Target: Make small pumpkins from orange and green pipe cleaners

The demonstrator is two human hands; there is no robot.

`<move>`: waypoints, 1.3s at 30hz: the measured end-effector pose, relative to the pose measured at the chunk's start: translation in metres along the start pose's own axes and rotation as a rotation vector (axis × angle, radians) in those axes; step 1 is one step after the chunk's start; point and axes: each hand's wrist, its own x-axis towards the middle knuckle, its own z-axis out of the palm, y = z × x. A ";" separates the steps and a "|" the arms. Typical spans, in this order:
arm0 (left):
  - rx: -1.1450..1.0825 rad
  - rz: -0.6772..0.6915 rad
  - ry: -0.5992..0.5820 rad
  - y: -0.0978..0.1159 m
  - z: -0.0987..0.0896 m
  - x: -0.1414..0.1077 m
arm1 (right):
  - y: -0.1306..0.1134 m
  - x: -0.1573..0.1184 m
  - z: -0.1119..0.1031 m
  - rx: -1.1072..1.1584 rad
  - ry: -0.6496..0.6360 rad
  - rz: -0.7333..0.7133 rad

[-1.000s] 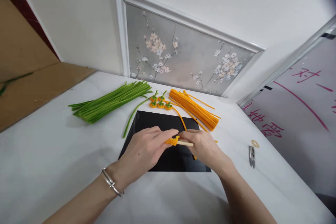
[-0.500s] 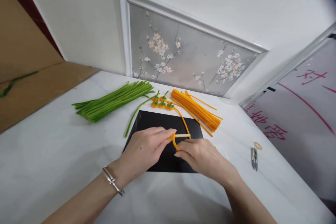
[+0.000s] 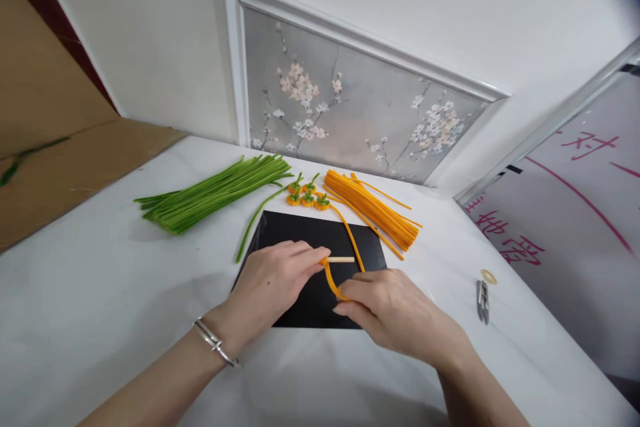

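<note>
Over the black mat [image 3: 320, 310], my left hand [image 3: 285, 280] is closed around a thin pale wooden stick [image 3: 343, 259], whose free end points right. An orange pipe cleaner [image 3: 332, 283] is wound on the stick at my left fingertips. From there it curves down to my right hand [image 3: 385, 300], which pinches it between thumb and fingers. Another orange pipe cleaner [image 3: 353, 233] lies across the mat behind my right hand. Beyond the mat sit several small orange coils with green tops [image 3: 308, 197]; my left palm hides part of the stick.
A bundle of green pipe cleaners [image 3: 213, 193] lies back left, with a single green one [image 3: 253, 227] beside the mat. Orange pipe cleaners [image 3: 373, 210] are bundled back right. Thread snips [image 3: 483, 301] and a yellowish ring [image 3: 489, 276] rest on the right. A wall panel [image 3: 350, 93] stands behind.
My right hand has moved slightly down, drawing the orange strand away from the stick. My left hand has hardly moved, and more of the strand shows between the hands.
</note>
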 end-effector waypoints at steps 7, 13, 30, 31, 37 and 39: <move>0.109 0.038 -0.103 0.004 0.004 -0.001 | -0.002 0.003 -0.006 0.014 0.250 -0.022; 0.055 0.088 -0.111 0.007 0.004 0.000 | 0.013 0.013 0.001 -0.012 0.496 0.038; -0.050 0.069 -0.007 0.010 0.001 -0.001 | 0.028 0.025 0.015 -0.142 0.113 0.157; -0.062 0.072 -0.002 0.010 0.001 -0.001 | 0.028 0.025 0.015 -0.133 0.096 0.160; -0.147 0.044 -0.038 0.009 -0.001 -0.002 | 0.023 0.024 0.018 -0.123 0.023 0.124; -0.175 0.000 -0.039 0.009 -0.002 -0.001 | 0.021 0.022 0.018 -0.145 -0.002 0.089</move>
